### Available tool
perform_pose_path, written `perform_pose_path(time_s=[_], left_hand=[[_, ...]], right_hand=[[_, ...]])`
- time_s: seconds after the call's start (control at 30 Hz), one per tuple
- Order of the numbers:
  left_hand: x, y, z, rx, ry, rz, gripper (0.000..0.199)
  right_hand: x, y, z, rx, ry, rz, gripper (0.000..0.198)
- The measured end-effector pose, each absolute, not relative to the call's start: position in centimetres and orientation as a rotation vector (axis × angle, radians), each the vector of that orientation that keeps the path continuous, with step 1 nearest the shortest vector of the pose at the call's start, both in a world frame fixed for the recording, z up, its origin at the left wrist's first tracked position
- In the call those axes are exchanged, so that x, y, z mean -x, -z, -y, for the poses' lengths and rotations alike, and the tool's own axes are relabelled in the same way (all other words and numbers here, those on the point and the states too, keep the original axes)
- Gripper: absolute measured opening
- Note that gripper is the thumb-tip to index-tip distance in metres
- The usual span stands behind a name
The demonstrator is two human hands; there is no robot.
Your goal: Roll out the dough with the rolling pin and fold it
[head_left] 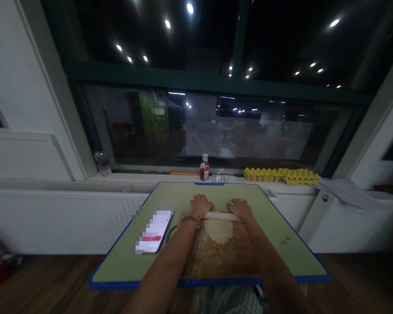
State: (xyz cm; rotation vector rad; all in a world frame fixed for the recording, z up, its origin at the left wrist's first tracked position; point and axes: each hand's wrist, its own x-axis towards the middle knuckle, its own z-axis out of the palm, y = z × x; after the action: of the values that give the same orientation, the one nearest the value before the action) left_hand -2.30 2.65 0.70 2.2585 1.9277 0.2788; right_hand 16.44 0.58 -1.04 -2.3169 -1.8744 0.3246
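Observation:
A pale rolling pin (223,216) lies crosswise near the far edge of a wooden board (222,264). Over its left end is my left hand (200,206), with a beaded bracelet at the wrist. At the other end my right hand (242,209), wearing a ring, holds the pin, its fingers reaching forward past it. Just on the near side of the pin, between my forearms, a thin flat round of dough (219,232) rests on the board. Flour marks the wood around it. My palms hide both ends of the pin.
A phone (155,233) lies left of the board on the green, blue-edged table (118,266). Along the windowsill stand a water bottle (102,162), a small bottle of red liquid (204,168) and yellow egg trays (281,175). A white radiator (62,222) is behind the table.

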Motion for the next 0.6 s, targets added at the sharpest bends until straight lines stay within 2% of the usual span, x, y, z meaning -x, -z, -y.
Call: perform_pose_path(time_s=[0.6], left_hand=[[2.3, -0.53, -2.84, -2.264, -0.3, -1.935, 0.041]], right_hand=[[-16.67, 1.39, -1.0, 2.302, -0.356, 1.858, 0.06]])
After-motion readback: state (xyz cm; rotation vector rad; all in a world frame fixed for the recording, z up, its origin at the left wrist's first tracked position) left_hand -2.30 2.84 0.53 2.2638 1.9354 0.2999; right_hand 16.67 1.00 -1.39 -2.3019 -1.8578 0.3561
